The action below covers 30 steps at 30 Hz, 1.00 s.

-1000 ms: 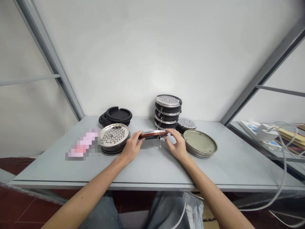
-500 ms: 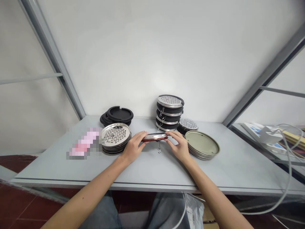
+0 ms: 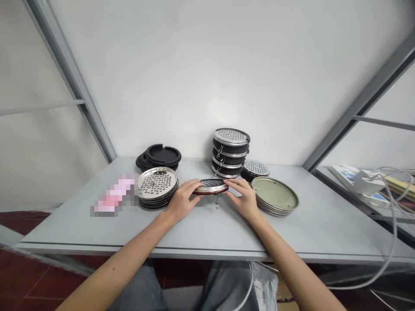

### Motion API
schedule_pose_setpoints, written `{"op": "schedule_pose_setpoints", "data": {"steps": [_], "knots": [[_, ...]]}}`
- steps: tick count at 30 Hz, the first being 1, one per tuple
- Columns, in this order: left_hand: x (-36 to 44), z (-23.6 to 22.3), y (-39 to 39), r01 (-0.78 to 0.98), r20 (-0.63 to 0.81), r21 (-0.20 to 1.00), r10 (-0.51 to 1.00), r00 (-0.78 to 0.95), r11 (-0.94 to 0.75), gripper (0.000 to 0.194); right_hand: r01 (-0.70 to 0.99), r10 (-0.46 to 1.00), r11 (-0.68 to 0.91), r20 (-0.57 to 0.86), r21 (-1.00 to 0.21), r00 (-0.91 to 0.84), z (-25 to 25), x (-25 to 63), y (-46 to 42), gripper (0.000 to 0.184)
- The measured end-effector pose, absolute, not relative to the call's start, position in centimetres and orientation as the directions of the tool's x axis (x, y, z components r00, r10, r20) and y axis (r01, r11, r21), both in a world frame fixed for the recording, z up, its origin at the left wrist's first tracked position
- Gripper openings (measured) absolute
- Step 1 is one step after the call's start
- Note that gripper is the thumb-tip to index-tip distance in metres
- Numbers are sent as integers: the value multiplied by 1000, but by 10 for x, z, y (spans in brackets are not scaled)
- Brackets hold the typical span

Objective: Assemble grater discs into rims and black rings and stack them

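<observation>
Tilted toward the head camera since the earlier frame, the perforated steel disc point(image 3: 211, 186) now shows its grated face above a red rim. It is clamped between the left hand point(image 3: 181, 200) and the right hand point(image 3: 241, 198), which grip opposite edges, raised over the middle of the grey tabletop point(image 3: 207, 229). A small wire clip point(image 3: 216, 201) dangles beneath it.

Just left of the left hand sits a stack of steel graters point(image 3: 157, 183), with black rings point(image 3: 159, 154) behind it near the back edge. Right behind the held disc rises a taller grater stack point(image 3: 231, 151), beside a black-backed grater point(image 3: 256, 168). A stack of olive-coated lids point(image 3: 275, 194) lies just right of the right hand. A pixelated pink object point(image 3: 113, 194) lies toward the left edge.
</observation>
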<state>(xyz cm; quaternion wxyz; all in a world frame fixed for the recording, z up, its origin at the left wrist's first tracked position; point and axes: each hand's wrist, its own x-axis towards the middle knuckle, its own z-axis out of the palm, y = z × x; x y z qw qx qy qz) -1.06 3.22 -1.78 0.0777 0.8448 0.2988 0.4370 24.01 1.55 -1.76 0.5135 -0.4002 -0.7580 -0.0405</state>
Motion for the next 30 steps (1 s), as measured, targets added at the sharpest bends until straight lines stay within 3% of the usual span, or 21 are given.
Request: {"op": "schedule_pose_setpoints", "data": {"steps": [6, 13, 20, 30], "knots": [[-11, -16, 30, 466, 719, 300, 518, 463, -833, 39, 636, 543, 696, 824, -333, -164, -16, 239, 16, 29], [-12, -15, 32, 422, 702, 363, 541, 462, -831, 39, 663, 619, 634, 775, -398, -126, -15, 237, 14, 34], [-12, -16, 33, 419, 703, 388, 558, 442, -821, 37, 676, 596, 641, 791, -364, -139, -17, 239, 16, 29], [-12, -16, 33, 439, 672, 380, 569, 473, -814, 36, 656, 649, 624, 749, -424, -133, -14, 238, 14, 32]]}}
